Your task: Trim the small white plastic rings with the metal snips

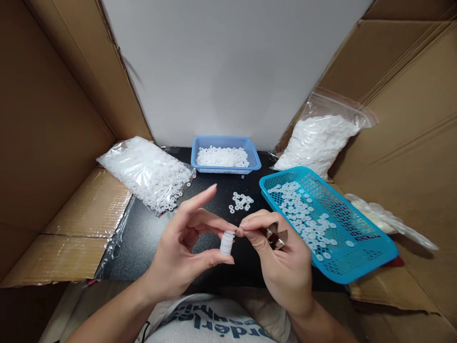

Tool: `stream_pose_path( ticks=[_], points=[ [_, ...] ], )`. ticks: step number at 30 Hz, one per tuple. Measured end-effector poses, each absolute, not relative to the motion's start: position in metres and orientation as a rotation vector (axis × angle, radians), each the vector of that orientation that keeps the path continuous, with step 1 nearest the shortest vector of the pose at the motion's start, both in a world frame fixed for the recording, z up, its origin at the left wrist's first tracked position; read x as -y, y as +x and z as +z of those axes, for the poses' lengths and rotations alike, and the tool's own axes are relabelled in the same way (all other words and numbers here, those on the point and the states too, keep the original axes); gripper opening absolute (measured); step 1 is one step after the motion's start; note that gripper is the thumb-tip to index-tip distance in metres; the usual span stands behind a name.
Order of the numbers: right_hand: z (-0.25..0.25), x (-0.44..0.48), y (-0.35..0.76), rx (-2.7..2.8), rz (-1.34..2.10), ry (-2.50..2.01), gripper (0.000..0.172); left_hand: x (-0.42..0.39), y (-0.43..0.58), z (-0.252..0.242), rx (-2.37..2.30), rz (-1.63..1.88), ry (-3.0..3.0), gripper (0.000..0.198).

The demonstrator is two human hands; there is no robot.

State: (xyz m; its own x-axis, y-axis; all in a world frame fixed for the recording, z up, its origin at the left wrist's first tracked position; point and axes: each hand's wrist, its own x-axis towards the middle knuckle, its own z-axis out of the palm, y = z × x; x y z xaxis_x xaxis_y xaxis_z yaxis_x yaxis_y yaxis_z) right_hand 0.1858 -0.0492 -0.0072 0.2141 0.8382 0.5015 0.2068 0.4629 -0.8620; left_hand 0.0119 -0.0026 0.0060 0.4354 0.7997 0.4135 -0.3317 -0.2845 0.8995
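Black bench (pixel 132 247) between cardboard walls (pixel 410 95), white panel (pixel 232 71) along back edge. Left hand (pixel 182 243) above middle of front edge, thumb and fingers pinching short, roughly upright stack of white rings (pixel 226 244). Right hand (pixel 280 257) just beside, curled fingers clasping shiny brown piece (pixel 274 237); thumb and index meet near stack's top, cannot tell whether gripping anything. Loose rings (pixel 242 202) near bench centre. Light-blue basket (pixel 228 169) at back edge, teal basket (pixel 357 257) across right edge, ring-filled bag (pixel 146 169) at back left corner.
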Motion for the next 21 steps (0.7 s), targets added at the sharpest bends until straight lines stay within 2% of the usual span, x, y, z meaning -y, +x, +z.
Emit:
stream_pose_path(
  ticks=[5,9,15,21],
  points=[
    [-0.006,0.052,0.185,1.252,0.683,-1.088,0.017,0.001,0.01,0.01,-0.481,1.164,1.552,0.062],
    [-0.004,0.051,0.178,1.105,0.951,-1.038,0.024,-0.003,0.01,0.009,-0.506,1.229,1.641,0.046],
    [-0.008,0.051,0.164,0.692,1.544,-0.831,0.038,-0.005,0.014,0.001,-0.528,1.271,1.716,0.036],
    [-0.002,0.048,0.162,0.542,1.688,-0.699,0.04,-0.004,0.014,-0.003,-0.525,1.26,1.716,0.036]
  ],
)
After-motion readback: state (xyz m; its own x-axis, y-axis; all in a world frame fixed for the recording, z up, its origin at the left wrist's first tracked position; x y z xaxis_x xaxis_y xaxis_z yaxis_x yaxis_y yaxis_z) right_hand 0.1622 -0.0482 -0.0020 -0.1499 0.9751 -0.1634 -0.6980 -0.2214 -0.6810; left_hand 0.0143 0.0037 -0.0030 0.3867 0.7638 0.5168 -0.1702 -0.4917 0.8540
